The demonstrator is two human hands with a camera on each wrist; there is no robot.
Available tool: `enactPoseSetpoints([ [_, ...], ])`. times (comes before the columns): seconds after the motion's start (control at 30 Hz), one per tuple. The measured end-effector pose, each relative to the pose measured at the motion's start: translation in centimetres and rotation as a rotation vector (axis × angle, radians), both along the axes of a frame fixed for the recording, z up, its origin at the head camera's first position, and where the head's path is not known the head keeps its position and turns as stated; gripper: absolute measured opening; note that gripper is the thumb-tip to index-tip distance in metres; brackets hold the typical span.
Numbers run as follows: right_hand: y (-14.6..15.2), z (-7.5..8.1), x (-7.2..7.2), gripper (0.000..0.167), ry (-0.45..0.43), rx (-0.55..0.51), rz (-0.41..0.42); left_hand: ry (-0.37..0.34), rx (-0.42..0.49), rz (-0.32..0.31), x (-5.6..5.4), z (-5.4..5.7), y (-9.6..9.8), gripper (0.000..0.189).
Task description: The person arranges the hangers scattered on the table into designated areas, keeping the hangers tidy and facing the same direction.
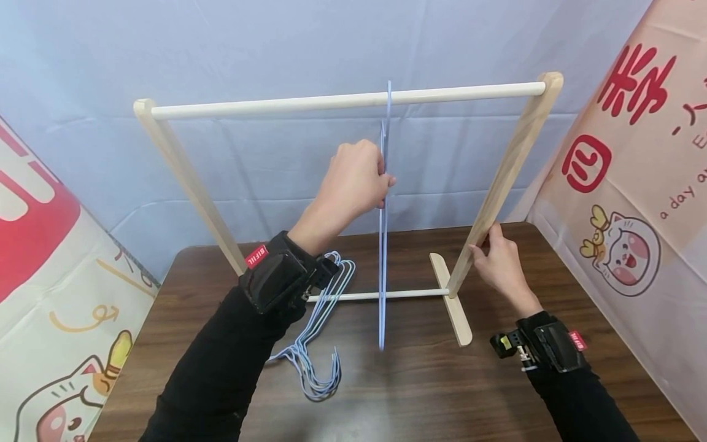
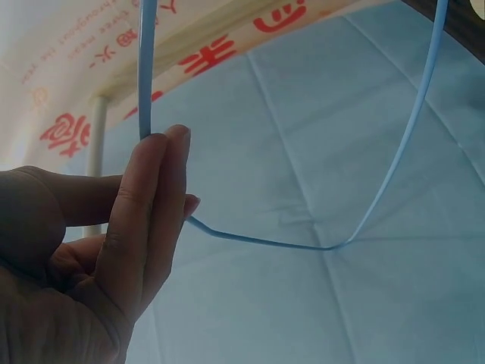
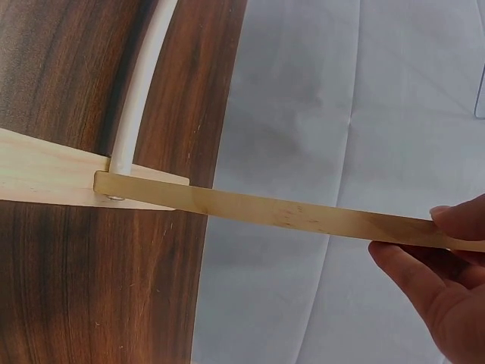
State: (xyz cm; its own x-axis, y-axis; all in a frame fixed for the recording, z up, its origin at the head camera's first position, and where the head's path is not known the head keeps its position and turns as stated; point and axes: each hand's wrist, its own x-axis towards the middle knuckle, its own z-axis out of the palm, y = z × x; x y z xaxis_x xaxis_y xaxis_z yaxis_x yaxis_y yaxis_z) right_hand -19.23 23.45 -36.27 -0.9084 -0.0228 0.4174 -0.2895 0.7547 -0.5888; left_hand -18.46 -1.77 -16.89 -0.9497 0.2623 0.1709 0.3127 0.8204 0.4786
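Note:
A blue wire clothes hanger [image 1: 382,264] is on the top bar of a small wooden clothes rack [image 1: 265,107], its hook over the bar right of the middle. My left hand [image 1: 356,178] pinches this hanger near its upper part, just below the hook; the left wrist view shows fingers and thumb around the blue wire [image 2: 145,68]. With my right hand [image 1: 499,264] I grip the rack's right upright [image 1: 505,166] low down, thumb on one side and fingers on the other. In the right wrist view the same upright [image 3: 288,214] lies between thumb and fingers.
Several blue hangers [image 1: 317,344] lie bunched on the brown table [image 1: 420,393], against the rack's lower rail [image 1: 414,294] and partly behind my left forearm. The rack's right foot [image 1: 458,316] rests on the table. A pale blue cloth [image 1: 276,49] hangs behind, with printed banners [image 1: 624,184] at the sides.

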Motion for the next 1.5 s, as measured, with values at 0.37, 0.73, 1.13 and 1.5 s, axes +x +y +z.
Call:
enactPoseSetpoints([
  [0.37, -0.04, 0.12, 0.06, 0.038, -0.004, 0.002, -0.002, -0.043, 0.004, 0.026, -0.33, -0.47, 0.09, 0.026],
  [0.73, -0.09, 0.19, 0.07, 0.038, -0.005, -0.003, -0.002, -0.022, -0.015, 0.026, -0.53, -0.87, -0.01, 0.028],
  [1.13, -0.01, 0.12, -0.01, 0.037, -0.013, -0.006, -0.005, -0.010, -0.019, 0.035, -0.32, -0.93, -0.18, 0.024],
  [1.5, -0.03, 0.17, 0.07, 0.036, -0.022, -0.004, -0.008, -0.008, -0.039, 0.030, -0.11, -0.99, -0.24, 0.020],
])
